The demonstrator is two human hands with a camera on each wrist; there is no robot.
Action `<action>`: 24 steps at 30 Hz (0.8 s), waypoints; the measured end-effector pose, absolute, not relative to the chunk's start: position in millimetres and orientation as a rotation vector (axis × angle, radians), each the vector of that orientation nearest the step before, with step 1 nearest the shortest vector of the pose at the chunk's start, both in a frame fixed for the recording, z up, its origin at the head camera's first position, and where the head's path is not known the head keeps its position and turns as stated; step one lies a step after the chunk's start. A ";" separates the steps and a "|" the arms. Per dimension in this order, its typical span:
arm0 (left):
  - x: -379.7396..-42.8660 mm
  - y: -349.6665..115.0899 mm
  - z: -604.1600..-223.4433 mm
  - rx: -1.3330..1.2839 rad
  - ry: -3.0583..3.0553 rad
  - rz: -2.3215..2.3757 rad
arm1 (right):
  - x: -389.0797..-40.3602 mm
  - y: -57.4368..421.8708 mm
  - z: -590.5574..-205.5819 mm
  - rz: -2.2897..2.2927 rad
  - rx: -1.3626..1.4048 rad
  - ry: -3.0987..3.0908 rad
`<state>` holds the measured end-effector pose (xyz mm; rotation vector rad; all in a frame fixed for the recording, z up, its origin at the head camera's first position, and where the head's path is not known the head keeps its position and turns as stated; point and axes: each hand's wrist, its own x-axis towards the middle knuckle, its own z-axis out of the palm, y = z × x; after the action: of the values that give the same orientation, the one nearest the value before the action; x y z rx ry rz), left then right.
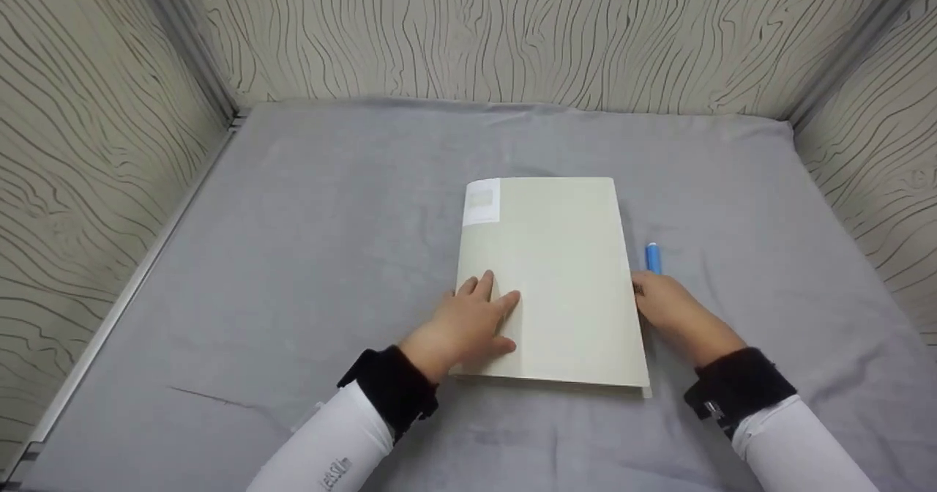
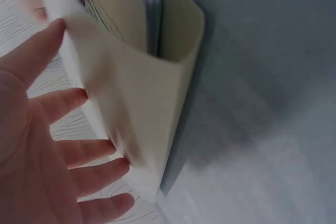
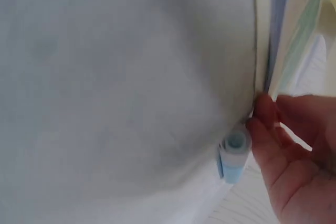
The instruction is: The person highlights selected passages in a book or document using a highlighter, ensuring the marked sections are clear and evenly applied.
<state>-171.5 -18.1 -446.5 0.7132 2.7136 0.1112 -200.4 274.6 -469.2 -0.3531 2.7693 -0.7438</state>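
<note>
A cream folder (image 1: pixel 564 280) with a white label lies on the grey cloth. My left hand (image 1: pixel 468 323) rests spread on its cover near the left edge, and the fingers look straight in the left wrist view. Between the covers sits a notebook (image 2: pixel 153 22) with bluish page edges and a cream cover marked with green lines; from the head it is hidden. At the folder's right edge, my right hand (image 1: pixel 670 305) pinches the notebook edge with curled fingers (image 3: pixel 270 148), though the contact is partly hidden. Just beside those fingers is a blue marker (image 1: pixel 654 258).
Grey cloth (image 1: pixel 329 206) covers the table, with wrinkles at the right. Patterned panels (image 1: pixel 476 38) stand at the back and both sides. A metal rail (image 1: pixel 139 280) runs along the left edge.
</note>
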 end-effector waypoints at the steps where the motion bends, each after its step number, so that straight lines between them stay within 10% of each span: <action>1: -172.1 -16.6 -447.5 0.724 2.714 0.081 | -200.3 274.8 -468.0 -0.785 -0.280 2.740; 24: -178.6 -1.7 -456.0 0.769 2.742 -0.236 | -204.4 243.5 -461.4 -0.267 -0.222 2.803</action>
<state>-178.6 -1.7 -456.0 0.7687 2.7421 -0.2356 -204.4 243.5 -461.4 -0.2218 2.8033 -0.2674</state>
